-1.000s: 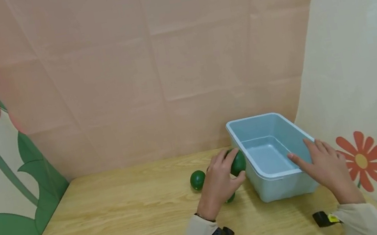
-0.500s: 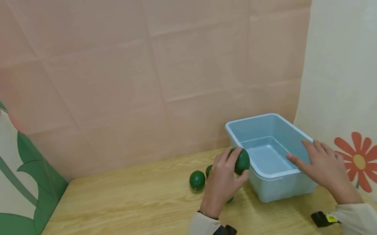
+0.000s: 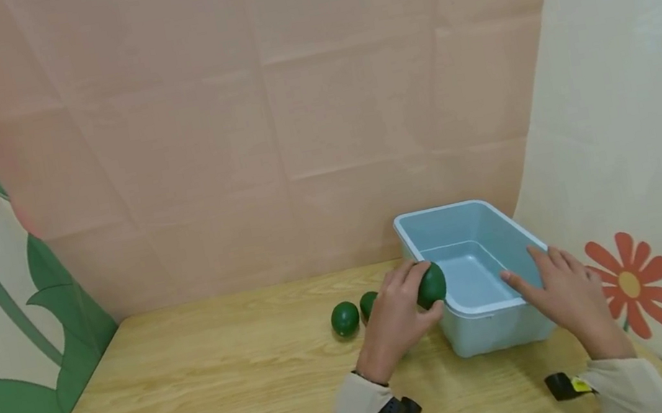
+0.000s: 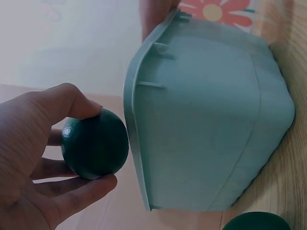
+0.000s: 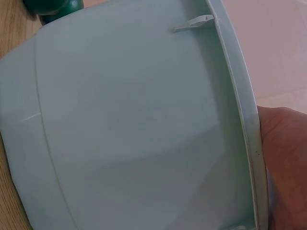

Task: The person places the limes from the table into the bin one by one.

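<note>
Wood-grain tabletop (image 3: pixel 205 395) lay under a blue bin (image 3: pixel 499 330). Beside the bin's left rim, the left hand (image 3: pixel 393 320) gripped a green ovoid (image 3: pixel 432 285), partly hiding a second ovoid (image 3: pixel 368 304); the right hand (image 3: pixel 567 290), cropped in its wrist view, rested straight-fingered on the right rim.

The left hand (image 3: pixel 397 319) pinches a glossy, dark green, egg-shaped object (image 3: pixel 432 285) between thumb and fingers beside the left rim of a light blue, rectangular, plastic-looking bin (image 3: pixel 502 331), while the right hand (image 3: pixel 571 290) rests at the bin's near right corner. On the pale, wood-grained tabletop (image 3: pixel 204 388) sit two more glossy, dark green, rounded objects (image 3: pixel 345 319) (one partly hidden behind the left hand), before a creased, dusty-pink backdrop (image 3: pixel 194 134).
</note>
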Demonstrator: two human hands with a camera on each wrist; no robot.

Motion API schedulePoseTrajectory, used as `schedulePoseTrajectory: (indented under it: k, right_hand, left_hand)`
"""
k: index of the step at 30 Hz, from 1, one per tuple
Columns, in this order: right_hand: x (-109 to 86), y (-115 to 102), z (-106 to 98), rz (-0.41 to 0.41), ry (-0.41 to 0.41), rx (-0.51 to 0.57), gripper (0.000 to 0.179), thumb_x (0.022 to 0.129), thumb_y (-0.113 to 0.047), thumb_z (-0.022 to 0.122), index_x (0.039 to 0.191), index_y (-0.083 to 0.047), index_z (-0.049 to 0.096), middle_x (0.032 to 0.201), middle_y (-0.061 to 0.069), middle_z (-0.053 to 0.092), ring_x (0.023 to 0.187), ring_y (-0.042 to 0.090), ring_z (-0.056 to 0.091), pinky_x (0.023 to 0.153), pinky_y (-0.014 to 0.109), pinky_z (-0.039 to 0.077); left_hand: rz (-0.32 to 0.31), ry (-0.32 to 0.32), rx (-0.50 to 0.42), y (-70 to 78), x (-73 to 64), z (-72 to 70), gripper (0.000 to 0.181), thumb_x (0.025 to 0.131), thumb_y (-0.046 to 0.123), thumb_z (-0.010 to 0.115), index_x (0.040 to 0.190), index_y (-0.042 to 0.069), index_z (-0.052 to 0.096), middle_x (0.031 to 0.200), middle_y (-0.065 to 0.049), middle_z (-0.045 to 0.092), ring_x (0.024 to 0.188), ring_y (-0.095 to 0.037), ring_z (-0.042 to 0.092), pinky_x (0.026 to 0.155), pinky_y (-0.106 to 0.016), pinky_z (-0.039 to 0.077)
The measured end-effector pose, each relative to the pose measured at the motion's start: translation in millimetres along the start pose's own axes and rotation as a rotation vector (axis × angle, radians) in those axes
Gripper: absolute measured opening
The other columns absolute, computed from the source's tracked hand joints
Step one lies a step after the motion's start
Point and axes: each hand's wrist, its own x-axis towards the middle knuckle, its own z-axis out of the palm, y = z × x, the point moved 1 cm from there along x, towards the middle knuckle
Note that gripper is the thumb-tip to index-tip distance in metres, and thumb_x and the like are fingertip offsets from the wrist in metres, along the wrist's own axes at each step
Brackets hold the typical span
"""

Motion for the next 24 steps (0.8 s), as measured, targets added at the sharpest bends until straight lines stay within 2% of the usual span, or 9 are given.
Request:
schedulePoseTrajectory:
  k: [14,24]
  right_hand:
    - [-0.7,-1.7,-2.5,-0.004,0.019,-0.004,0.088,0.098,-0.062,0.045,0.145,0.012,0.035,0.143,0.044,0.030,0.129,0.063,0.026,0.089,0.078,0.024]
    - [-2.1,-0.5,-0.9,0.006,-0.005,-0.006,0.090,0.098,-0.064,0.043,0.145,0.011,0.036,0.143,0.045,0.029,0.129,0.064,0.025,0.091,0.080,0.024]
  left_hand:
    - [0.017,0.007,0.017,5.3,3.4,1.9,0.054,0.091,0.025,0.071,0.142,0.014,0.057,0.137,-0.009,0.056,0.120,-0.024,0.057,0.086,-0.024,0.052]
    - [0.025,0.006,0.024,7.9,3.4,6.5,0.055,0.093,0.025,0.069,0.145,0.020,0.054,0.135,-0.013,0.056,0.119,-0.026,0.058,0.082,-0.023,0.053]
